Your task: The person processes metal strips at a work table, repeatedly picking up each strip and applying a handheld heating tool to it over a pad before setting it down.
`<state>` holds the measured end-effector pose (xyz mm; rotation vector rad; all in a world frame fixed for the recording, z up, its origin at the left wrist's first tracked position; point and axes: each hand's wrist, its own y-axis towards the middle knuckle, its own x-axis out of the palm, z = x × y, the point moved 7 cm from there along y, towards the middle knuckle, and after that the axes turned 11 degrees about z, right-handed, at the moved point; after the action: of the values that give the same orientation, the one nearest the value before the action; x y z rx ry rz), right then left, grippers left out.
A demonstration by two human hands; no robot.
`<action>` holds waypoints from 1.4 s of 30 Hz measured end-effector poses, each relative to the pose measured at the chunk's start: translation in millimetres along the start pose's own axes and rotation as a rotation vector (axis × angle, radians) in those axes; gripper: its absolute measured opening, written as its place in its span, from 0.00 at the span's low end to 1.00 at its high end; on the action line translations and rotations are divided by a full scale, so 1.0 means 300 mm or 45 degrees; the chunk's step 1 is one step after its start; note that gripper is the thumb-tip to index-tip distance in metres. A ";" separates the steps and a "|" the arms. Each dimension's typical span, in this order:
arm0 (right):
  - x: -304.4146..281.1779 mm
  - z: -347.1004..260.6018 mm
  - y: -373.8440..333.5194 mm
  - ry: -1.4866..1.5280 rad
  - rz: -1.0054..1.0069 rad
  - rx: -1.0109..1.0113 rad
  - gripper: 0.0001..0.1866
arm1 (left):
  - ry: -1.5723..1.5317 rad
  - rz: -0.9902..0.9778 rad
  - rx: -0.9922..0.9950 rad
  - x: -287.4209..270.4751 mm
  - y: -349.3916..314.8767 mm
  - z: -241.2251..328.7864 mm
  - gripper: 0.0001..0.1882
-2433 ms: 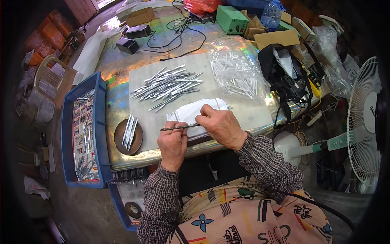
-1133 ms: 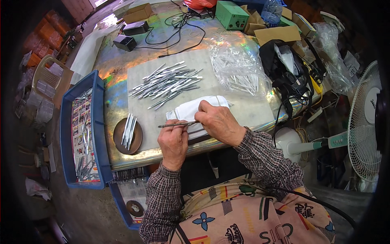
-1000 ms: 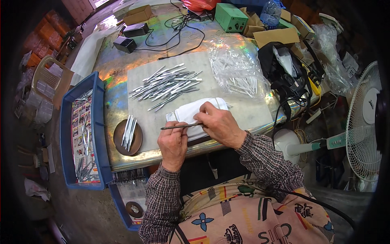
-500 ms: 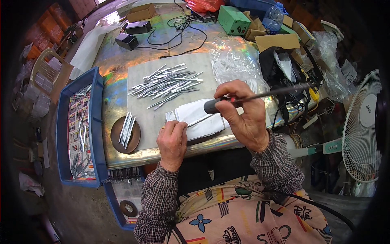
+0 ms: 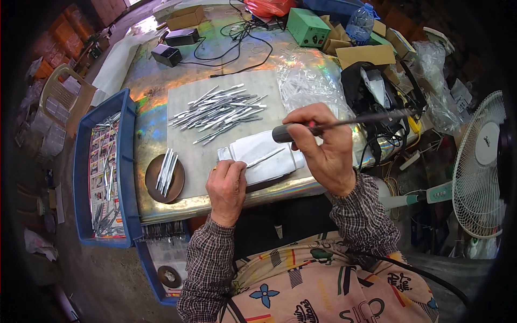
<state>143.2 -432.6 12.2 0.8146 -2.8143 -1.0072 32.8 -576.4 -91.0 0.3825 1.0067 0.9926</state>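
Note:
My left hand [image 5: 226,187] is closed at the near left corner of a folded white cloth pad [image 5: 253,145]. Its fingertips pinch the end of a thin silvery metal rod [image 5: 264,159] lying slantwise across the pad. Above the pad's right side, my right hand [image 5: 323,148] grips a tool with a dark grey cylindrical end [image 5: 281,134]. From that fist a thin dark shaft [image 5: 371,117] points right, its far end blurred; I cannot tell the tool's exact kind. Beyond the pad lies a loose pile of flat-ended metal rods [image 5: 221,110] on a pale sheet [image 5: 183,91].
Several rods lie in a round brown dish [image 5: 152,183] at left. Beside the table stands a blue tray [image 5: 132,161] with more rods. Plastic bags [image 5: 307,86], a black bag [image 5: 358,81] and a green box [image 5: 307,27] occupy the right and back. A white fan [image 5: 479,161] stands at right.
My right hand has shifted slightly left with the tool, and its dark end sits a little higher off the rod. The left hand keeps its pinch; the whole view drifts slightly.

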 end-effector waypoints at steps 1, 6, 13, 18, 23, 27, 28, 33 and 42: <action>-0.018 -0.007 -0.007 0.063 0.074 -0.054 0.08 | -0.010 0.002 0.003 0.004 0.002 0.004 0.08; 0.079 0.210 -0.110 -0.439 -0.204 -0.232 0.10 | -0.028 -0.034 -0.023 0.024 -0.011 -0.002 0.07; 0.061 0.211 -0.103 -0.365 -0.284 0.001 0.09 | -0.028 -0.018 -0.035 0.014 0.000 0.004 0.08; 0.040 0.183 -0.059 -0.307 -0.263 0.065 0.11 | -0.029 -0.022 -0.040 0.016 -0.005 -0.008 0.08; -0.013 -0.001 -0.002 -0.042 -0.015 -0.047 0.09 | -0.010 -0.010 -0.022 -0.005 -0.010 0.000 0.08; 0.085 0.194 -0.124 -0.400 -0.284 -0.012 0.13 | -0.019 -0.023 -0.011 0.010 -0.012 0.014 0.08; 0.070 0.206 -0.116 -0.403 -0.281 -0.014 0.13 | -0.027 -0.035 -0.013 0.015 -0.012 0.016 0.08; 0.031 0.186 -0.062 -0.300 -0.300 0.057 0.11 | -0.041 -0.044 -0.038 0.008 -0.019 -0.006 0.08; 0.052 0.199 -0.120 -0.513 -0.286 -0.085 0.12 | 0.006 -0.036 -0.005 -0.013 0.013 0.021 0.08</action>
<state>134.0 -429.2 -58.5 1.0435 -3.0380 -1.4379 35.5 -576.7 -83.0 0.3623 1.0118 0.9701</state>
